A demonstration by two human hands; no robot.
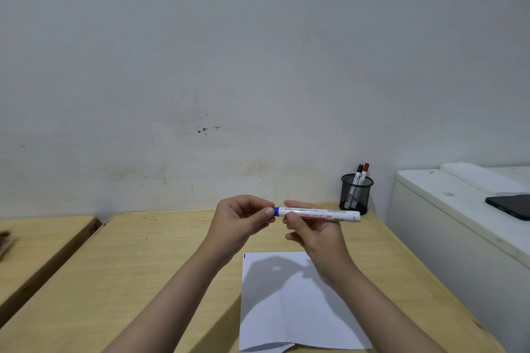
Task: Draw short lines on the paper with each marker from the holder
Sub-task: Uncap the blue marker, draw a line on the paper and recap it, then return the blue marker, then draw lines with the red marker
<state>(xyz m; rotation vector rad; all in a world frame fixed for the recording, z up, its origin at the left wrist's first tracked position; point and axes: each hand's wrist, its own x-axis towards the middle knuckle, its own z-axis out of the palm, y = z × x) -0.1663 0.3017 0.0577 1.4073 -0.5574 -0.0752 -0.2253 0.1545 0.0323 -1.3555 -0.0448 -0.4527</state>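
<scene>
1. One blue-capped marker (pixel 318 214), level above the paper (pixel 289 304); right hand (pixel 312 233) pinches its barrel, left hand (pixel 243 218) pinches its cap.
2. Two markers (pixel 360 178) upright in mesh holder (pixel 356 195), back right on wooden table (pixel 143 261).

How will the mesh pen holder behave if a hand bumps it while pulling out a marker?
The mesh holder looks like thin open wire, so it is probably light and may slide on the smooth wooden table. The two markers lean to one side and stick up past its rim, so a sideways tug could tip it.
</scene>
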